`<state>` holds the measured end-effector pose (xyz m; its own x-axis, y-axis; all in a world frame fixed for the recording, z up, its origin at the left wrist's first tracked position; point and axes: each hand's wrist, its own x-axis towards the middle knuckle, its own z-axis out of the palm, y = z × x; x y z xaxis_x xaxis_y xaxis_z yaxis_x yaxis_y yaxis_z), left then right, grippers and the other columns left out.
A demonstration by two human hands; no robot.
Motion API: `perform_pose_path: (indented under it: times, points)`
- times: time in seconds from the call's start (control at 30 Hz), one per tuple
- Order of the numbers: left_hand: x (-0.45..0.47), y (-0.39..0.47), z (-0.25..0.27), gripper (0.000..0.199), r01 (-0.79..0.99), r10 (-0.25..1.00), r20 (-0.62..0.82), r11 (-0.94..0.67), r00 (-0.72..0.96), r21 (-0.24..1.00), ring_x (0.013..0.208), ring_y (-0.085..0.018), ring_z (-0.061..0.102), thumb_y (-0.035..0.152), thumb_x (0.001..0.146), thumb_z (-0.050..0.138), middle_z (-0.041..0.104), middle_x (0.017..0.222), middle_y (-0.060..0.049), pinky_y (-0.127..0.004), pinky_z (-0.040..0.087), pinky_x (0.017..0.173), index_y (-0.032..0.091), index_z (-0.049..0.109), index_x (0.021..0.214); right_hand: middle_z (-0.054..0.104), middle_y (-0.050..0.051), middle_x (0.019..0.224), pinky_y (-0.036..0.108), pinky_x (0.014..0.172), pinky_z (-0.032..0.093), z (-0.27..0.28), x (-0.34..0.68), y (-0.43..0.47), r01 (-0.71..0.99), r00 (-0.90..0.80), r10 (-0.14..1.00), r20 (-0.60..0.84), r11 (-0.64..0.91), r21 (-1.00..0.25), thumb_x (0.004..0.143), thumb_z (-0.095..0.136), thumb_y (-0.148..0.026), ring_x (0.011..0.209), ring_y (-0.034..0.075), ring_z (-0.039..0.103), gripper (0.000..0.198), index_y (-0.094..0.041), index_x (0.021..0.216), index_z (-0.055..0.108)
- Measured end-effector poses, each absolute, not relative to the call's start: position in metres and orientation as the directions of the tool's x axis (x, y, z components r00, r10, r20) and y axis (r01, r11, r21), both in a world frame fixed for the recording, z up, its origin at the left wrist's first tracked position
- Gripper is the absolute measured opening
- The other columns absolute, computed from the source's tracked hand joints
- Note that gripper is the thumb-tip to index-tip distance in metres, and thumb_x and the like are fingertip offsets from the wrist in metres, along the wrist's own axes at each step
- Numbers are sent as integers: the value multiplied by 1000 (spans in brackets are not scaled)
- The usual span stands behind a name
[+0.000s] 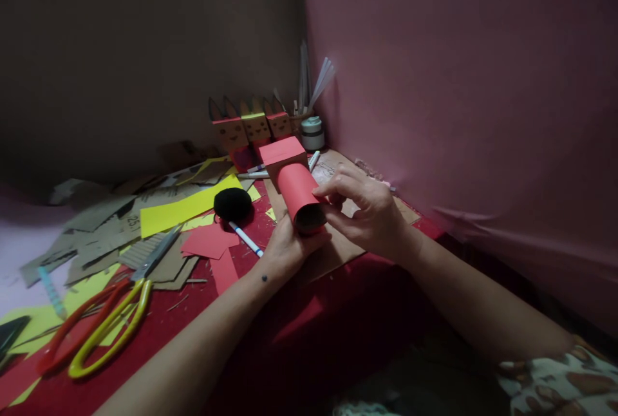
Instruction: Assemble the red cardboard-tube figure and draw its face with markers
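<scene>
One red tube (296,185), left hand (284,247) beneath, right hand (367,207) curled

room between the forearms (470,287); scissors (140,271) (left) obstruct

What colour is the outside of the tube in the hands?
Red; the tube's outer surface shows best in the head view.
</scene>
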<state>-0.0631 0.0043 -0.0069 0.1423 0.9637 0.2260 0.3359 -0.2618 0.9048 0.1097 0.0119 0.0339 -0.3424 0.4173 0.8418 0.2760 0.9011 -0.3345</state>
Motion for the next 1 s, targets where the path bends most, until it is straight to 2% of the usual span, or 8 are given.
perform_pose_path:
  times: [0.2,0.3,0.47,0.6,0.8,0.9,1.0]
  points:
    - [-66,7,-11,21,380,956,225,-281,186,881,95,-30,64,29,74,74,69,88,-6,-44,55,82,19,66,91,53,1,78,30,64,47,36,109,10,329,-361,419,833,893,-306,89,52,-8,68,14,54,17,-22,88,60]
    - [-66,7,-11,22,379,960,209,-267,188,886,97,-31,64,28,73,75,67,88,-6,-46,54,84,19,66,90,54,1,78,30,63,48,37,110,10,315,-378,417,827,898,-308,89,52,-7,68,14,54,16,-21,89,60]
    - [-66,2,-3,40,349,957,156,-236,243,907,102,-33,64,34,74,77,69,108,-11,-49,54,88,17,66,108,58,1,80,30,65,50,32,110,10,259,-353,448,822,891,-374,86,56,-7,70,15,57,19,-22,98,60]
    - [-69,-10,4,50,317,973,96,-160,209,935,110,-36,63,36,72,80,68,118,-12,-51,54,91,19,64,116,57,0,80,33,68,52,23,110,9,232,-297,516,803,855,-464,84,60,-11,71,16,57,30,-21,112,58]
    - [-71,-31,14,65,270,986,122,-148,112,951,120,-34,59,36,66,84,65,124,-10,-50,49,102,21,56,123,57,0,84,31,69,51,10,114,7,134,-316,632,707,768,-626,81,60,-15,72,14,58,42,-22,121,49]
    - [-71,-37,17,74,276,984,161,-174,72,945,133,-32,50,43,71,82,58,137,-11,-48,41,112,23,48,134,58,0,86,30,71,51,3,114,5,90,-325,670,667,724,-684,79,59,-13,74,14,58,46,-21,123,47]
    - [-69,-41,18,78,333,978,211,-199,2,922,136,-31,47,49,78,77,53,143,-10,-50,38,113,26,40,143,58,0,85,30,70,51,-2,111,3,79,-302,701,646,694,-716,78,61,-14,74,14,57,45,-20,121,47]
